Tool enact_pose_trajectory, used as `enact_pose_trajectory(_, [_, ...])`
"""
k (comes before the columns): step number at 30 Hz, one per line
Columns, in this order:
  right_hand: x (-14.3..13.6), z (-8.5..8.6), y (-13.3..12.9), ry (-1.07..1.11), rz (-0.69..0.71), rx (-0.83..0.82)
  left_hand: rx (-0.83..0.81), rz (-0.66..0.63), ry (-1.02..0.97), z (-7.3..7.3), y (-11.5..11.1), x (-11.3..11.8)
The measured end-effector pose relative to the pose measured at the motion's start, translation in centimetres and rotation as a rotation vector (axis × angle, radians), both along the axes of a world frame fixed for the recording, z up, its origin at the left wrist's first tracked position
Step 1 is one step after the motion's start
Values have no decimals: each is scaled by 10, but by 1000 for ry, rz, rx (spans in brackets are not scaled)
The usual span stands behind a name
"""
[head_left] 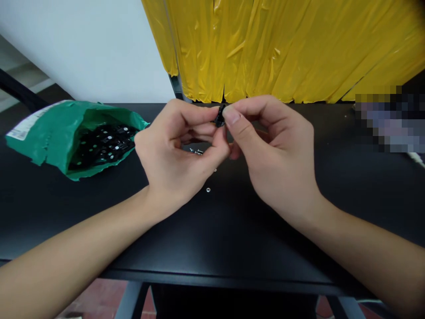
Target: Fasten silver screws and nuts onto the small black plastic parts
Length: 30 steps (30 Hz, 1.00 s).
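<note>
Between my two hands, above the dark table, is a small black part (220, 116). My left hand (186, 148) pinches it from the left with thumb and fingers. From the right, the thumb and index finger of my right hand (277, 150) close on the same part and cover some of it. Several small screws (198, 152) lie on the table behind my left hand, partly hidden by it. A small silver nut or washer (208, 190) rests nearer the front edge.
An open green bag (53, 139) holding several black parts (108, 144) lies at the left. Yellow plastic sheeting (245, 48) hangs behind the black table (212, 239). A blurred-out object (395, 119) is at the far right.
</note>
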State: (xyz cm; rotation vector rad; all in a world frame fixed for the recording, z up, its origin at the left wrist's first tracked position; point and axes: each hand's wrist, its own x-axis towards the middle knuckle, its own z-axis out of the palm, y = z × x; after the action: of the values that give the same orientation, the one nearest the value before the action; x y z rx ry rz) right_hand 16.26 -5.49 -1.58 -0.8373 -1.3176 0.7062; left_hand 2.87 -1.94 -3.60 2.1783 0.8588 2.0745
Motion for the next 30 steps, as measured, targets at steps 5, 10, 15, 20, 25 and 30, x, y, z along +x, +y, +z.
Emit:
enact_pose_trajectory(5, [5,0,6,63,43,-103,-36,19,2,1,-1,0])
enact_pose_trajectory(10, [5,-4,2,-85,-98,10,-32,34,44,1,-1,-2])
enact_pose_trajectory(15, [2,-4,-2,-113,-172,98,-2,32,29,0,0,-3])
enact_pose_trajectory(20, [3,2,-3,-39,-126,-52,1,62,70,-1,0,-4])
enact_pose_trajectory(25, [5,1,-2,-82,-134,-21,41,64,135,-2,1,-8])
enact_pose_trajectory(30, [6,-6,-2,-262,-241,160,74,41,139,-4,4,-9])
